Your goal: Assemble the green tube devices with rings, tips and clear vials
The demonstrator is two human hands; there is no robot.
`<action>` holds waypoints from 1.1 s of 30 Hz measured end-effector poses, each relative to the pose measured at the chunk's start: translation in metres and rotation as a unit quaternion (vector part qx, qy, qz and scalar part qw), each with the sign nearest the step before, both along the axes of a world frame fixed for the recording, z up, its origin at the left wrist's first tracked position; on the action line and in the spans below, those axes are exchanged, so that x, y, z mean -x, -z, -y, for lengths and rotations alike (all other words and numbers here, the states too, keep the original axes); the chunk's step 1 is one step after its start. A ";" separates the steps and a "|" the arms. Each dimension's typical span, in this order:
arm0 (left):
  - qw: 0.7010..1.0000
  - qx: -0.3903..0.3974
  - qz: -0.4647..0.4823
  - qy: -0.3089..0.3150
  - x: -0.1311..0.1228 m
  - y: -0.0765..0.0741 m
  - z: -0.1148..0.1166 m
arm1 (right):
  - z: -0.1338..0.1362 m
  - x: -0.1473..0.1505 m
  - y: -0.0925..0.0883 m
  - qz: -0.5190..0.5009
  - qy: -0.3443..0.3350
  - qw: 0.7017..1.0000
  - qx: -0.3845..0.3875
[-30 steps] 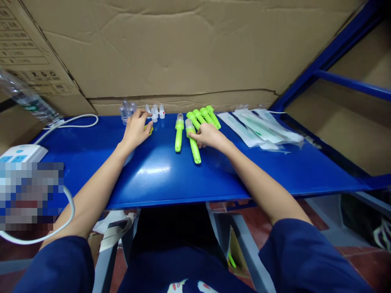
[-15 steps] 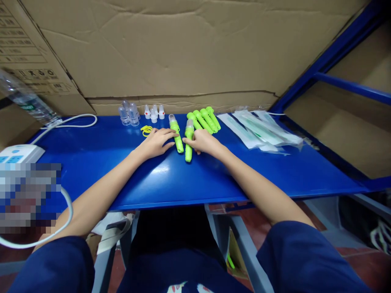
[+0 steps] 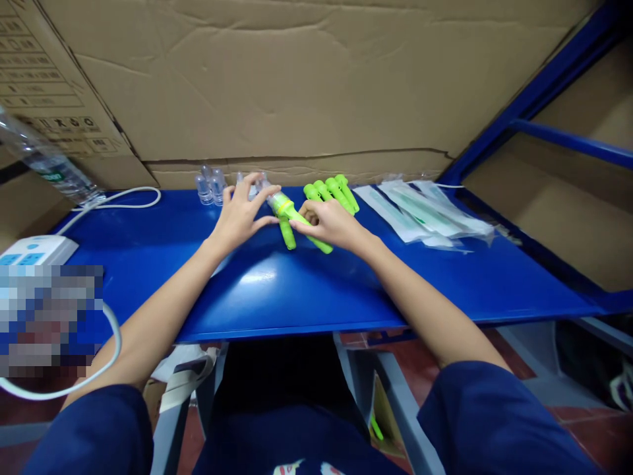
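Far left: clear plastic bottle with a green label [image 3: 54, 170], tilted against brown cardboard. Below it, a white power strip with blue sockets [image 3: 42, 248], its white cable [image 3: 128, 206] looping onto the glossy blue tabletop [image 3: 297, 290]. A blurred patch covers whatever lies nearer the front.

Rear of table, left of centre: a cluster of small clear dome-topped plastic caps [image 3: 211, 187], upright. Just right of these, small whitish plastic caps [image 3: 240, 177], mostly hidden behind fingers; number cannot be told.

Left hand [image 3: 241, 214]: fingers bent and parted, thumb apart, at the clear end of a bright green plastic tube with a translucent tip [image 3: 317, 243]. Whether they grip it or only hover, cannot tell. Yellow band near the base of the tip. Tube slants, tip toward the left hand, over the table's middle.

Partly beneath it, a second bright green tube [image 3: 287, 235].

Right hand [image 3: 330, 222]: thumb and curled fingers grasping the slanted tube's body.

Behind this hand, four lime-green tubes [image 3: 341, 192] side by side. Further right, flat clear packets with pale green contents [image 3: 420, 208], overlapping. Far right, blue metal frame [image 3: 568, 137].
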State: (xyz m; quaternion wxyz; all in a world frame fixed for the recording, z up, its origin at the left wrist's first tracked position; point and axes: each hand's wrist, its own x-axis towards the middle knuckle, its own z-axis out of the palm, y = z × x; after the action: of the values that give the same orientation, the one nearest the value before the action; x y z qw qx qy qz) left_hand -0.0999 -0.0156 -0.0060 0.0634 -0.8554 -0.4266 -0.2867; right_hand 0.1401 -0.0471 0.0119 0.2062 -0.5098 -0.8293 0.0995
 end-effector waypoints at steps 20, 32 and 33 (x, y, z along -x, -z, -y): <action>0.993 0.065 -0.095 -0.014 0.026 -0.006 -0.021 | -0.036 -0.028 0.013 -0.103 -0.006 0.992 -0.071; 0.991 0.106 -0.072 -0.038 0.031 -0.003 -0.025 | -0.056 -0.043 0.022 -0.262 -0.027 0.958 -0.116; 0.991 0.107 -0.060 -0.043 0.032 -0.003 -0.025 | -0.057 -0.044 0.021 -0.291 -0.027 0.947 -0.134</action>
State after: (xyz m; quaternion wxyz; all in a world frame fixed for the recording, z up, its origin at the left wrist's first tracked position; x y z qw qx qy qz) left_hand -0.1316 0.0095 -0.0028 0.0091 -0.8540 -0.4865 -0.1843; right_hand 0.1846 0.0104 -0.0092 0.5023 -0.4035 -0.7523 0.1374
